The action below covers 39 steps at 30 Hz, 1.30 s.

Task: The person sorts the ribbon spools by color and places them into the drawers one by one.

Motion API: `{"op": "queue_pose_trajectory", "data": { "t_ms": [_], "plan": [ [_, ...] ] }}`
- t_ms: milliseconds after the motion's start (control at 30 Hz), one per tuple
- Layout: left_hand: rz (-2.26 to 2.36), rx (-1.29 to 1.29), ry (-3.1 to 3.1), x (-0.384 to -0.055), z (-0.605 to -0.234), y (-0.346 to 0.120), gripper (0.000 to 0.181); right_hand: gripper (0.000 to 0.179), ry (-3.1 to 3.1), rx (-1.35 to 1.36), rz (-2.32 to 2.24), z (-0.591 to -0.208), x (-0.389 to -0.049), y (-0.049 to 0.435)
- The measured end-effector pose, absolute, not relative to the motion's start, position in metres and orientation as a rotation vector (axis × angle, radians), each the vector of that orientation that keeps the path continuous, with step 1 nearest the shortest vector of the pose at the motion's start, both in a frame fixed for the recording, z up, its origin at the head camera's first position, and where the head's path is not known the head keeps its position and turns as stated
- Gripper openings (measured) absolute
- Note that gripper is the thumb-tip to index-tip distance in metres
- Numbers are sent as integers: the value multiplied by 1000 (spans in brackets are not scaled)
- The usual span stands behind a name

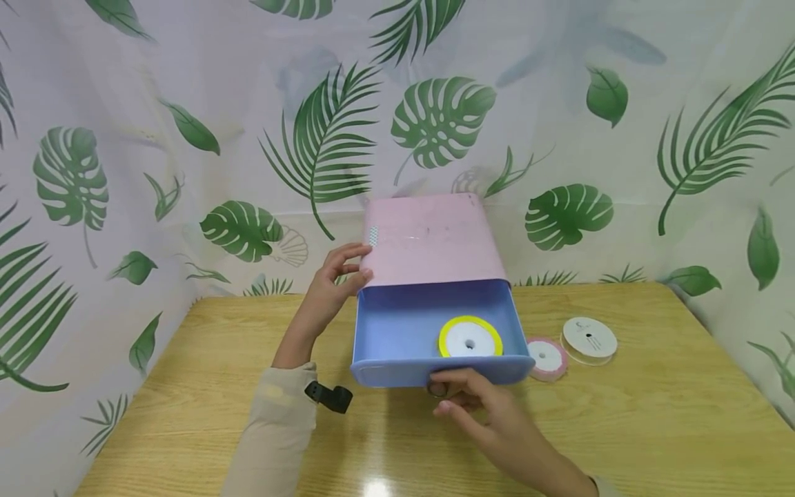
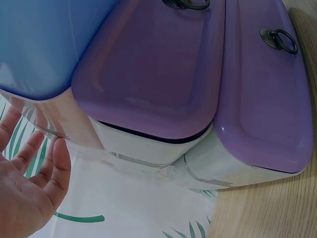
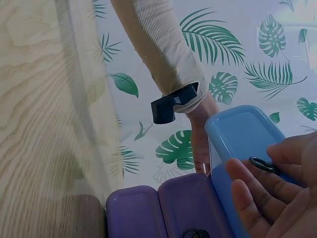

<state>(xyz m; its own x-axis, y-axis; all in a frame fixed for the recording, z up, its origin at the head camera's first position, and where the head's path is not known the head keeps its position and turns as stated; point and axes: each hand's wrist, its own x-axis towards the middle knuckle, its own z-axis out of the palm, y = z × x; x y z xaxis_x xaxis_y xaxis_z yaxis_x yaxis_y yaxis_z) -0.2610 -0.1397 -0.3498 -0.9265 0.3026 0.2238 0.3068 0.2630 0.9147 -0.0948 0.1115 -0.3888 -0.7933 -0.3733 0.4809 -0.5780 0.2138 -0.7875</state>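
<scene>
A small chest with a pink top [image 1: 428,241] stands on the table, its blue top drawer [image 1: 397,324] pulled out. Inside the drawer, near its front, lies a yellow-rimmed ribbon spool [image 1: 458,337]. My left hand [image 1: 326,293] touches the chest's left side with its fingertips, fingers spread and slightly bent. At the drawer front, my right hand [image 1: 499,421] has its fingers curled at the dark ring handle [image 3: 262,164]. Two purple drawers [image 2: 158,64] sit closed below the blue one in the left wrist view, each with a ring pull.
Right of the chest, on the wooden table [image 1: 658,414], lie a pink-rimmed spool [image 1: 546,357] and a white spool [image 1: 589,339]. A leaf-patterned cloth [image 1: 559,138] hangs behind. A black band [image 1: 329,396] is around the left wrist.
</scene>
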Motion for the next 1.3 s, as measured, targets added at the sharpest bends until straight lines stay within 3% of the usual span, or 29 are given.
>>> {"op": "queue_pose_trajectory", "data": {
  "t_ms": [1300],
  "plan": [
    [-1811,-621,-2458,-263,-352,-141,44,27,-2228,727,1789,-363,-138,102]
  ]
}}
